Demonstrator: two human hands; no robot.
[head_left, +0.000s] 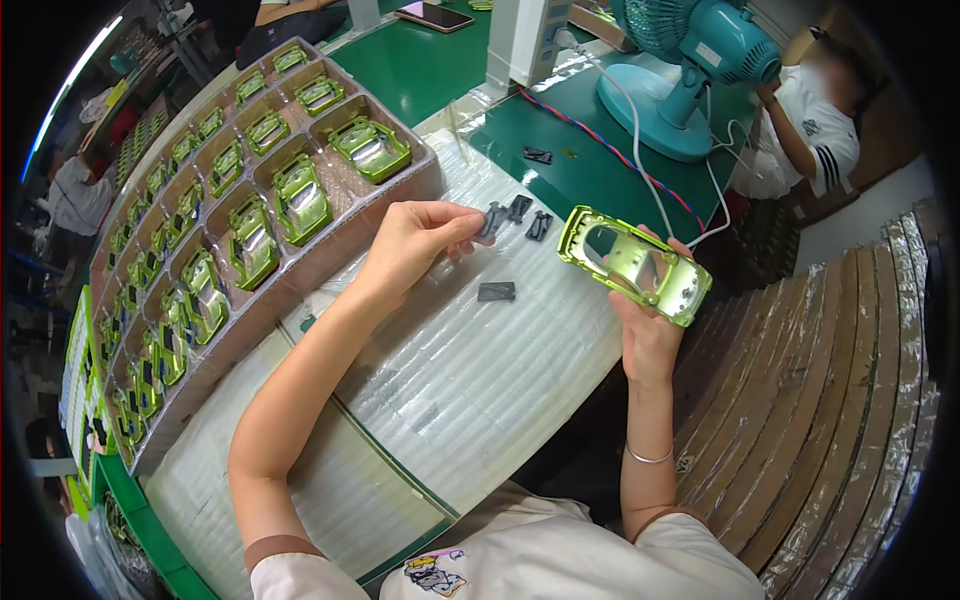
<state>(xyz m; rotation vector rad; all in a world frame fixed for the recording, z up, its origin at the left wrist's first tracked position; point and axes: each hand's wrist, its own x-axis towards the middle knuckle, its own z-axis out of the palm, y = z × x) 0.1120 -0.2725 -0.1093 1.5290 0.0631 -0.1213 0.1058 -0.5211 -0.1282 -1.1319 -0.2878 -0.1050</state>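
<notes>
So, closest in, the right hand (650, 325) is wrapped around a green toy car shell (682, 290), fingers along its edges and palm underneath. It's held up off the table, over to the right, and what looks like the hollow side is turned toward the camera, I'd guess so the inside is easy to see.

The left hand (425, 240) is pinching a small black piece (490, 222) between thumb and fingertips, which makes sense for something that tiny. Two loose black bits (539, 226) sit just past it, and a flat black strip (496, 291) lies on its own, nearer the body. All within easy reach, which is likely the point. Underneath is a white padded sheet (430, 370), probably there to save stuff from scratches.

Off to the left is a big divided tray (345, 205) with more green shells (252, 243) sitting in its compartments, presumably so they don't rub together. Further out, on the green tabletop (500, 150), there's a teal fan (690, 85) with a white cord, and a phone (435, 16) lies way up top. Beyond the fan sits a person in a white shirt (815, 130).
</notes>
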